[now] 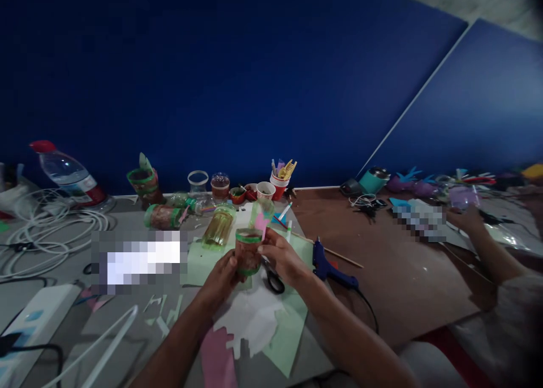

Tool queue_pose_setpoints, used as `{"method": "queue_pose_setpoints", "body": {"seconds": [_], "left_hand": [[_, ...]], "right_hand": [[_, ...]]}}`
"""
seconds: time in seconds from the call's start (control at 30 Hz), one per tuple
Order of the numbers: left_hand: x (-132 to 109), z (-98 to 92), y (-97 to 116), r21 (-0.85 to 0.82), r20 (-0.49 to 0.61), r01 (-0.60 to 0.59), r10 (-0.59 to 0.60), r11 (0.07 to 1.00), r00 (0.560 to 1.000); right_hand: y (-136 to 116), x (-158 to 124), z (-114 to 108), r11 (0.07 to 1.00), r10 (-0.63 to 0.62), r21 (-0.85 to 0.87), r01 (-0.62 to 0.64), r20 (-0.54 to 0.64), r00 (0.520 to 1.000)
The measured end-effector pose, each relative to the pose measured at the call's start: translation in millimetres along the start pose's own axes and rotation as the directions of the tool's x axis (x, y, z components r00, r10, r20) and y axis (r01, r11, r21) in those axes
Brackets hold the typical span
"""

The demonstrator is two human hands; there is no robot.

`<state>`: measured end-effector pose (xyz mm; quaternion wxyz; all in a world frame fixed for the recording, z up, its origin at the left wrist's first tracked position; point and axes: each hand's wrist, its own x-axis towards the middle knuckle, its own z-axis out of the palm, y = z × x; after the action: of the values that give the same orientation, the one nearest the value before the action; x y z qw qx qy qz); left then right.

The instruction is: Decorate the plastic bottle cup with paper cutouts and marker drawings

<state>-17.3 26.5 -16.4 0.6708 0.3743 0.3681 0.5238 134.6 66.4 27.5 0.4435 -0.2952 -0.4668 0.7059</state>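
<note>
My left hand (220,277) and my right hand (282,258) both wrap round a small brownish plastic cup (248,253) with a green band at its rim, held upright above sheets of paper. A pink paper piece (261,224) stands just behind the cup, near my right fingers. Black scissors (274,279) lie right under my right hand. A blue glue gun (326,268) rests to the right of that hand.
Light green paper (285,331), white and pink paper scraps lie before me. Decorated bottles (218,228), cups of craft bits (265,190), a water bottle (68,174) and white cables (51,224) fill the grey table. Another person's arm (487,252) reaches over the brown table at right.
</note>
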Motion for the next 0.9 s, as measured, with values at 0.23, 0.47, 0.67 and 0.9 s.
{"method": "queue_pose_setpoints", "body": {"seconds": [0.23, 0.47, 0.67, 0.9], "left_hand": [[-4.6, -2.6, -3.9, 0.037, 0.195, 0.005, -0.012, 0.999, 0.981], [-3.2, -1.3, 3.7, 0.293, 0.092, -0.078, 0.053, 0.953, 0.994], [-1.7, -2.9, 4.1, 0.392, 0.092, -0.084, 0.052, 0.916, 0.994], [2.1, -6.2, -2.6, 0.360, 0.097, -0.108, 0.078, 0.927, 0.992]], "right_hand": [[-1.9, -5.4, 0.2, 0.990, -0.016, 0.144, -0.007, 0.162, 0.987], [-7.6, -4.6, -6.0, 0.996, -0.088, 0.046, 0.082, 0.136, 0.987], [-15.8, 1.0, -7.3, 0.973, -0.125, -0.180, 0.142, 0.099, 0.987], [-27.0, 1.8, -14.2, 0.896, -0.389, -0.233, 0.377, -0.003, 0.921]]}}
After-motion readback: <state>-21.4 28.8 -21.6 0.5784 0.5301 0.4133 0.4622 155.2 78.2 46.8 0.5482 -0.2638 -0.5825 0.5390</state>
